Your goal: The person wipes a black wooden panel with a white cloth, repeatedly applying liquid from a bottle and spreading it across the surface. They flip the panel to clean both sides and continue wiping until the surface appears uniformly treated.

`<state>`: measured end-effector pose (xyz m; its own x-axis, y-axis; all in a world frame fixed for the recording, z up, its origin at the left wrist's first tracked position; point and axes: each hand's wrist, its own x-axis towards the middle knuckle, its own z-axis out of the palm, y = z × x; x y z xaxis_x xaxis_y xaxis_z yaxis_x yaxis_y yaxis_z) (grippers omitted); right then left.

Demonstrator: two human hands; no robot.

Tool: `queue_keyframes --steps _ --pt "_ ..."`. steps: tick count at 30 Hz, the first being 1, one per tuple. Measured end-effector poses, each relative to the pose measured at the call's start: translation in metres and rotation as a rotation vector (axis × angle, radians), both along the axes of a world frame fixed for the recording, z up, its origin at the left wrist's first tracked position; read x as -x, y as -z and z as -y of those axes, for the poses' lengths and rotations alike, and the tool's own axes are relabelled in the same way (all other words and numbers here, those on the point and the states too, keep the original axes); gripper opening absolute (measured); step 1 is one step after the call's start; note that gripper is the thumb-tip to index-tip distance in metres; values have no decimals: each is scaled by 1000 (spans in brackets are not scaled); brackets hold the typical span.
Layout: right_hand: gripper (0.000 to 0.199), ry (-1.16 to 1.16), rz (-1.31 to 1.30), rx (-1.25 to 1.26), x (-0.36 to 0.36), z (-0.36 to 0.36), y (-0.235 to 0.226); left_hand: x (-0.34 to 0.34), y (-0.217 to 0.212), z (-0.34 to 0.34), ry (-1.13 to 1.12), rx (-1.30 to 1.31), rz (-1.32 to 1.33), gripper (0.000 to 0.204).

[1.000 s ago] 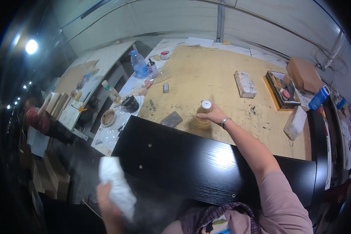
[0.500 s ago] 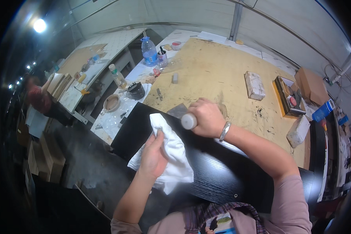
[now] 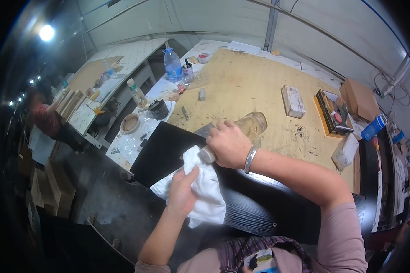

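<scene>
A clear bottle (image 3: 247, 128) is being gripped by the right hand (image 3: 230, 144), fingers wrapped fully round it, and is being tipped, capped end down, onto a white cloth (image 3: 205, 193). The cloth is being clutched in the curled fingers of the left hand (image 3: 183, 193) over the black panel (image 3: 255, 204). Beyond the panel, a wooden worktop (image 3: 259, 86) is being left cluttered.

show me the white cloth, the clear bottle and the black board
white cloth (image 3: 208, 195), head view, on its bunched middle beside the left hand
clear bottle (image 3: 253, 123), head view, on its clear body past the right hand
black board (image 3: 255, 207), head view, on a bare stretch of its top
</scene>
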<state>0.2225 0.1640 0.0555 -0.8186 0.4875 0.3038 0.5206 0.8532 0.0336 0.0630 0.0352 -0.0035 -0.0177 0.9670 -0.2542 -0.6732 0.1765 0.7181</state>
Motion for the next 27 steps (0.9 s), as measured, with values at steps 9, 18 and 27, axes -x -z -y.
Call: queue_keyframes --steps 9,18,27 --pt "12 10 92 -153 7 1 -2 -10 -4 7 -64 -84 40 36" --pt "23 23 165 -317 8 -4 -1 -8 0 5 -60 -56 98 38" --pt "17 36 239 -386 6 -3 -7 -12 3 4 -49 -60 77 36"
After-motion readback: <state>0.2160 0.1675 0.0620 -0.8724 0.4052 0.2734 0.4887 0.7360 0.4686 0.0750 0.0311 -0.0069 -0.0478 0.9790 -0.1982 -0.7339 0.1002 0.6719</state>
